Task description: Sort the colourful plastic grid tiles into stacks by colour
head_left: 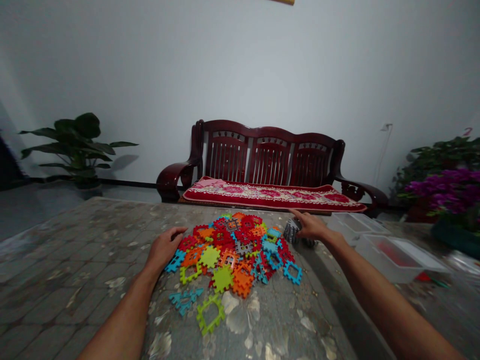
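Note:
A heap of interlocking plastic building pieces (222, 278) in red, orange, blue, green and grey lies on the table in front of me. My left hand (165, 248) rests at the heap's left edge, fingers stretched toward it, with nothing visible in them. Right of the heap, my right hand (312, 226) is over dark grey toothed wheels (291, 232). Its index finger is stretched out, and its thumb side is close to or touching a wheel. A blue triangular piece (185, 300) and a green frame piece (210, 314) lie apart at the near side.
Clear plastic boxes (390, 257) stand on the table at the right, near purple flowers (450, 187). A patterned cloth (101, 250) covers the table. Behind it are a dark red wooden bench (268, 150) and, at the left, a potted plant (77, 145).

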The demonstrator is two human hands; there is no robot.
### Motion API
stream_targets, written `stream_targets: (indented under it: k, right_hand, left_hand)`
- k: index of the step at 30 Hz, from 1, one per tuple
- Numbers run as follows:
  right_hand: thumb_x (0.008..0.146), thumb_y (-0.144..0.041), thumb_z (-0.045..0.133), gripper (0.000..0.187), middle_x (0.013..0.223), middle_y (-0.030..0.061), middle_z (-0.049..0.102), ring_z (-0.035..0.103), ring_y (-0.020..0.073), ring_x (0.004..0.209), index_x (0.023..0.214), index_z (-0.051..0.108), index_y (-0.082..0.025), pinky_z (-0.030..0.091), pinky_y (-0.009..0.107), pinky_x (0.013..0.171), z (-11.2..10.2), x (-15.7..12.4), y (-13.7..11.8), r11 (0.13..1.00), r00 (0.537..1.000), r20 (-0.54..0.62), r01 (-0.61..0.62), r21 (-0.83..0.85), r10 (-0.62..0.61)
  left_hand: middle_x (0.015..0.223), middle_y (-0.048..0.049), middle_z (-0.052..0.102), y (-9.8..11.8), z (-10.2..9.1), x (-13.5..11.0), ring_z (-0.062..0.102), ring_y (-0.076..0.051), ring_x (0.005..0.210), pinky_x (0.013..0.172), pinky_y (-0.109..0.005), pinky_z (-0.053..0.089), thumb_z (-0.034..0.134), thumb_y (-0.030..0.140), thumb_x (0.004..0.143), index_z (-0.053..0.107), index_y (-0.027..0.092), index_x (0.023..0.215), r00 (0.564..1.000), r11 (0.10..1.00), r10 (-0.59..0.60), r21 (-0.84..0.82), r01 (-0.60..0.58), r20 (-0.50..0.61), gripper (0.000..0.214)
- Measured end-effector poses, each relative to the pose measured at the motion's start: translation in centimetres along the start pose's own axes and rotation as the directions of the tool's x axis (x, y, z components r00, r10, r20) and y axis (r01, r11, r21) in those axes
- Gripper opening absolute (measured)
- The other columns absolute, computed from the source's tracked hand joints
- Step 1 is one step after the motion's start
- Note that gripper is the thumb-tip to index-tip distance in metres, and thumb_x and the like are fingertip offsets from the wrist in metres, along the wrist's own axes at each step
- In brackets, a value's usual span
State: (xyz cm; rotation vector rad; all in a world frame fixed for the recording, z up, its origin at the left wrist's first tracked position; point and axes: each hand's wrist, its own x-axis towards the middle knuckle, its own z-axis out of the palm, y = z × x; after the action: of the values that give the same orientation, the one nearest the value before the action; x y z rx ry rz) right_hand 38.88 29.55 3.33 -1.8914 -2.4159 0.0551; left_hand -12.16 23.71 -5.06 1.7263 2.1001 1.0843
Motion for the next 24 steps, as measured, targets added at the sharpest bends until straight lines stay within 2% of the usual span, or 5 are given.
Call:
stream_targets:
  k: [4,11,19,24]
  right_hand:
    - [0.067,-0.021,0.074,0.103,0.127,0.0125,0.064,0.06,0.0293,0.11,0.16,0.028,-0.027,0.043,0.035,0.09,0.1,0.0,0.0,0.999,0.999,0.013,0.034,0.01,-0.034]
    - [0.065,-0.023,0.076,0.104,0.146,0.0108,0.057,0.049,0.0316,0.131,0.159,0.031,-0.023,0.039,0.042,0.107,0.3,-0.4,0.3,0.977,0.992,-0.072,0.115,0.181,-0.103]
    - [0.068,-0.021,0.073,0.091,0.132,0.0075,0.068,0.057,0.0309,0.122,0.153,0.041,-0.025,0.042,0.045,0.104,0.1,-1.1,0.3,0.965,0.991,-0.124,0.079,0.249,-0.049]
    - [0.064,-0.018,0.076,0.094,0.127,0.0083,0.07,0.059,0.0297,0.123,0.151,0.042,-0.023,0.041,0.048,0.109,0.6,-0.5,1.7,0.903,0.968,-0.249,0.127,0.41,-0.023]
  left_hand:
    - [0.107,-0.0044,0.08,0.0,0.0,0.0,0.073,-0.022,0.097,0.088,-0.03,0.054,0.048,0.032,0.081,0.076,0.022,0.106,1.0,1.0,0.009,-0.004,-0.009,-0.001,0.038]
    - [0.108,-0.0048,0.08,0.5,-0.3,-0.1,0.073,-0.022,0.096,0.088,-0.03,0.054,0.049,0.031,0.081,0.076,0.02,0.106,1.0,1.0,0.008,0.003,-0.008,0.018,0.039]
    - [0.108,-0.0056,0.08,0.5,-0.3,-0.1,0.073,-0.023,0.097,0.087,-0.031,0.055,0.05,0.03,0.082,0.077,0.019,0.107,1.0,1.0,-0.007,0.025,0.007,0.016,0.038]
    - [0.108,-0.005,0.08,0.1,-0.1,0.1,0.073,-0.023,0.096,0.087,-0.031,0.054,0.051,0.031,0.082,0.077,0.021,0.108,1.0,0.999,0.001,0.042,-0.001,0.008,0.038]
